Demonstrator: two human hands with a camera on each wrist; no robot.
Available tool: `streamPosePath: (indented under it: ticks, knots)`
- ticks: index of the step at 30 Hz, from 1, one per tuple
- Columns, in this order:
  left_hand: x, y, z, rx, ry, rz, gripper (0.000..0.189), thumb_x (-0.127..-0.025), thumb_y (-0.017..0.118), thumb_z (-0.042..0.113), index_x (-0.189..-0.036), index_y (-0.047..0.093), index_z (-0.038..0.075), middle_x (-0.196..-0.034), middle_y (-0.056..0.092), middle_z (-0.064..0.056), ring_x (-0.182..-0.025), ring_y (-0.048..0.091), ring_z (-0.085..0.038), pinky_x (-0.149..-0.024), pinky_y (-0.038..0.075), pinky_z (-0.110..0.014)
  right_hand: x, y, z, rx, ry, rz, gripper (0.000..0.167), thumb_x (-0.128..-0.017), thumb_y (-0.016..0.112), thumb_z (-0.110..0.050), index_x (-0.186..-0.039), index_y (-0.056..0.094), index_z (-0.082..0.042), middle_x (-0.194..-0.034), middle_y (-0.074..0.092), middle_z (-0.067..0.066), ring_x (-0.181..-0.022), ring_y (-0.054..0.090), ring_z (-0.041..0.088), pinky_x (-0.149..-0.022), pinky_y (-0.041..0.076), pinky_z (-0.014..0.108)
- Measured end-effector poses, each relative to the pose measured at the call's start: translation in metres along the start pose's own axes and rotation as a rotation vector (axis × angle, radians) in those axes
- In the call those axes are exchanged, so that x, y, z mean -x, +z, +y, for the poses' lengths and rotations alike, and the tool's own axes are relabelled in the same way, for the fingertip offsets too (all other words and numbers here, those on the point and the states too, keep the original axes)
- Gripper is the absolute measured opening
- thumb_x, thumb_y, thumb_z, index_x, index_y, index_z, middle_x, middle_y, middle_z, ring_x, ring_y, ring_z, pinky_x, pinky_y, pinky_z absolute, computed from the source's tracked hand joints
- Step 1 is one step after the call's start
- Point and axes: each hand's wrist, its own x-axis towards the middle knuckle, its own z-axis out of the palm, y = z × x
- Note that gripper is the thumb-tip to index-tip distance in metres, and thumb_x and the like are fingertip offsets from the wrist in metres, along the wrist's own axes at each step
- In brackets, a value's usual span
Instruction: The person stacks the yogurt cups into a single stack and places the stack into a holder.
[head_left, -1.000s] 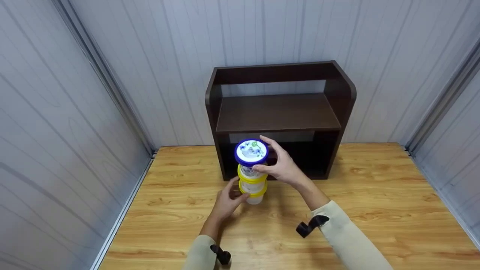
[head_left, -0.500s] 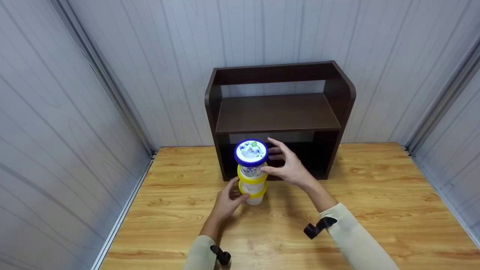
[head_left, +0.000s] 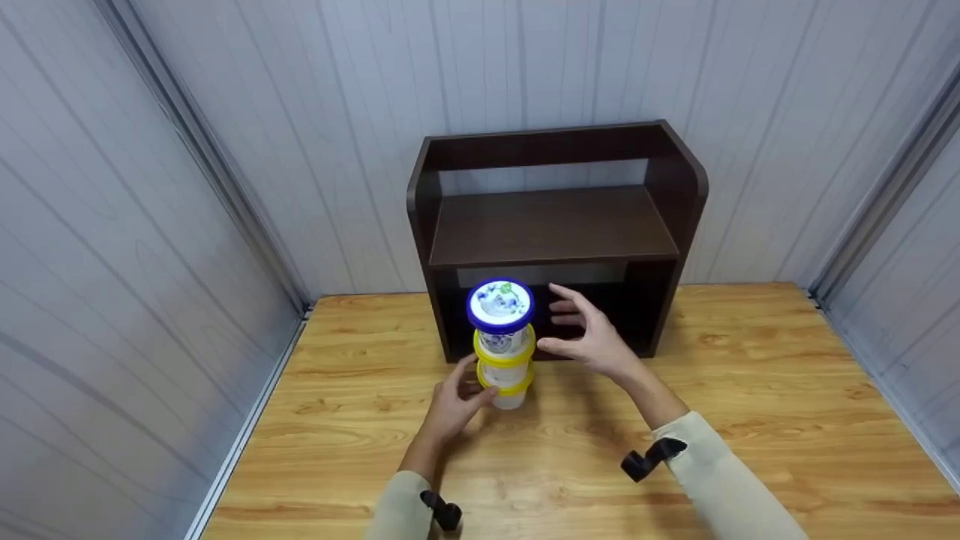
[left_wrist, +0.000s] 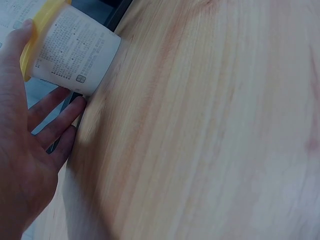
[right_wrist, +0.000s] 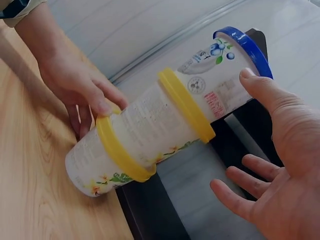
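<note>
Three round yogurt tubs stand upright in a stack. The blue-lidded tub point(head_left: 500, 341) with a blueberry picture is on top, over a yellow-lidded middle tub point(right_wrist: 152, 122) and a yellow-lidded bottom tub point(head_left: 509, 402). My left hand point(head_left: 454, 405) grips the bottom tub at its yellow lid from the left. In the left wrist view its thumb lies on that lid, while the lower fingers extend loosely beside the white wall. On the other side my right hand point(head_left: 600, 345) is held apart from the stack, thumb and fingers spread, holding nothing.
Just behind the tubs stands a dark brown two-level shelf point(head_left: 555, 225), its lower compartment partly hidden by the stack and right hand. All of it is on a wood-grain table point(head_left: 750, 390). Pale panel walls point(head_left: 360, 150) enclose the back and both sides.
My right hand has let go of the blue-lidded top tub and drawn away to the right, its fingers spreading. The stack and my left hand stay in place.
</note>
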Motion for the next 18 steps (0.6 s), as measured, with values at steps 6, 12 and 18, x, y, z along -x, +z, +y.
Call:
streamPosePath:
  ticks: [6, 12, 18]
  knots:
    - [0.000, -0.001, 0.001, -0.004, -0.012, 0.002, 0.073, -0.105, 0.082, 0.026, -0.168, 0.049, 0.008, -0.147, 0.071, -0.028, -0.130, 0.077, -0.045, -0.112, 0.065, -0.052, 0.003, 0.005, 0.013, -0.039, -0.025, -0.019, 0.095, -0.096, 0.092, -0.015, -0.175, 0.038, -0.013, -0.171, 0.047, 0.029, -0.157, 0.052, 0.053, -0.120, 0.054, 0.070]
    - [0.001, -0.002, 0.002, -0.008, 0.021, 0.006, 0.073, -0.104, 0.083, 0.025, -0.166, 0.050, 0.004, -0.143, 0.073, -0.030, -0.127, 0.078, -0.045, -0.110, 0.066, -0.052, 0.006, 0.011, 0.032, -0.076, -0.038, -0.064, 0.101, -0.094, 0.092, -0.010, -0.177, 0.034, -0.012, -0.177, 0.038, 0.032, -0.161, 0.045, 0.058, -0.122, 0.050, 0.075]
    - [0.001, -0.001, 0.001, -0.014, 0.006, 0.018, 0.073, -0.103, 0.084, 0.026, -0.166, 0.051, 0.006, -0.141, 0.074, -0.030, -0.125, 0.079, -0.044, -0.110, 0.066, -0.051, 0.008, 0.018, 0.050, -0.115, -0.063, -0.109, 0.106, -0.093, 0.093, -0.009, -0.178, 0.028, -0.007, -0.179, 0.030, 0.036, -0.161, 0.040, 0.065, -0.120, 0.050, 0.077]
